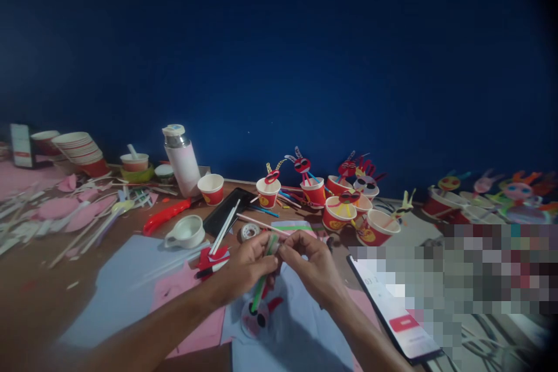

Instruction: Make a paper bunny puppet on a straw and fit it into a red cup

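Observation:
At the centre of the head view, my left hand (250,264) is closed round a green strip (260,288) that slants down from its fingers. Fingers of my right hand (307,261) are pinched together against the strip's upper end; what they grip there is too small to make out. Below my left hand, a pink round face (255,321) with dark eye shapes hangs at the strip's lower end, with a red piece beside it. Under both hands lies pale blue paper (300,325). A roll of tape (250,232) rests just behind my left hand.
Paper cups (314,193) holding decorated faces stand behind and to the right. A white flask (183,163), a white mug (186,232), a red tool (168,216) and a black tray (226,209) are left of centre. A phone (394,308) lies at right.

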Action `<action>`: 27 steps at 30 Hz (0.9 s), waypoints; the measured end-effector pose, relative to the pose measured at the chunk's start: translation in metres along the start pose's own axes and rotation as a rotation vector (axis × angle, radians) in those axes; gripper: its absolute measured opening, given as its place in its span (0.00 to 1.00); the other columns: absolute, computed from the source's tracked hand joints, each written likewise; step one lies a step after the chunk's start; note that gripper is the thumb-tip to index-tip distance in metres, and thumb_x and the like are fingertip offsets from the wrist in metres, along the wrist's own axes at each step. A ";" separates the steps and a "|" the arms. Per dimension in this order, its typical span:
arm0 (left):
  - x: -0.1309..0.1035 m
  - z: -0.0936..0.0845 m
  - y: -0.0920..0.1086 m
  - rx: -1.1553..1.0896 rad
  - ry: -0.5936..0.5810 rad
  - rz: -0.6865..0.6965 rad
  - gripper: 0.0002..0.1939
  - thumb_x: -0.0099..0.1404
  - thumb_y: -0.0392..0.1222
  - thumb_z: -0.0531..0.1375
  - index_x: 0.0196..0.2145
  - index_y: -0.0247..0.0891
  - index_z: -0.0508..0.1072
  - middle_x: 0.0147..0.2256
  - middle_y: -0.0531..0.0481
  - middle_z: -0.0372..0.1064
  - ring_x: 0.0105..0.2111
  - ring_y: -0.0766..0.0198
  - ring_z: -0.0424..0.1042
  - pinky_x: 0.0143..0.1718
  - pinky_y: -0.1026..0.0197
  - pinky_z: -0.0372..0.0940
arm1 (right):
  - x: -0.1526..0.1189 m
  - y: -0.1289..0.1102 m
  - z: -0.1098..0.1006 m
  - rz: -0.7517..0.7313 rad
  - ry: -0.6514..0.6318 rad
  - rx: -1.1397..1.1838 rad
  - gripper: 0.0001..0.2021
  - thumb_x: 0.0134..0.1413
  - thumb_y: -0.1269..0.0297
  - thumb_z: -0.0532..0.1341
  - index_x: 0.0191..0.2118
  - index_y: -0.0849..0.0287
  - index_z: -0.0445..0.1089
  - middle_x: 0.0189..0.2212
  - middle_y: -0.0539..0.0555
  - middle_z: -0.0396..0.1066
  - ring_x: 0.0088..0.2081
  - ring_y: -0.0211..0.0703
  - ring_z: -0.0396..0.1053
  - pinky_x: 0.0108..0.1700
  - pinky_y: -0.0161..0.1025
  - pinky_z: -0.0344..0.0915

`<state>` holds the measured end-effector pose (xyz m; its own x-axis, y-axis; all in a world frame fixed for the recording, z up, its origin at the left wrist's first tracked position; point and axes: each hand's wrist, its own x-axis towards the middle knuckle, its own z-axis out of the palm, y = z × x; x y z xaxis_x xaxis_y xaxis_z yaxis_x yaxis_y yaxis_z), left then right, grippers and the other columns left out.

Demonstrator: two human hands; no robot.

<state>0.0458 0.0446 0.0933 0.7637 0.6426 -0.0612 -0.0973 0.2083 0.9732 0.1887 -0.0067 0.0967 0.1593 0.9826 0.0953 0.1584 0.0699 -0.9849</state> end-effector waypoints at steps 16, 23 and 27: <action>-0.005 -0.004 -0.013 0.063 0.000 0.011 0.21 0.64 0.41 0.55 0.54 0.37 0.61 0.28 0.54 0.59 0.24 0.69 0.59 0.24 0.66 0.59 | -0.004 -0.003 0.001 -0.068 0.056 -0.141 0.08 0.50 0.69 0.59 0.22 0.58 0.63 0.20 0.46 0.65 0.25 0.36 0.62 0.31 0.33 0.59; -0.007 -0.002 -0.007 0.127 0.015 0.021 0.20 0.65 0.45 0.54 0.53 0.36 0.62 0.26 0.54 0.58 0.24 0.69 0.58 0.25 0.67 0.58 | -0.005 -0.004 0.001 -0.079 0.068 -0.174 0.10 0.51 0.66 0.59 0.22 0.58 0.62 0.20 0.46 0.65 0.25 0.37 0.62 0.30 0.33 0.58; -0.008 -0.003 -0.006 0.171 0.024 0.008 0.22 0.66 0.49 0.53 0.54 0.36 0.62 0.25 0.55 0.59 0.24 0.68 0.60 0.25 0.66 0.58 | -0.004 -0.004 0.000 -0.086 0.084 -0.208 0.10 0.52 0.65 0.59 0.22 0.58 0.62 0.20 0.47 0.65 0.25 0.36 0.62 0.29 0.33 0.57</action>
<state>0.0385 0.0400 0.0873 0.7478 0.6616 -0.0563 0.0084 0.0754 0.9971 0.1872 -0.0113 0.1001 0.2154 0.9564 0.1974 0.3709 0.1069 -0.9225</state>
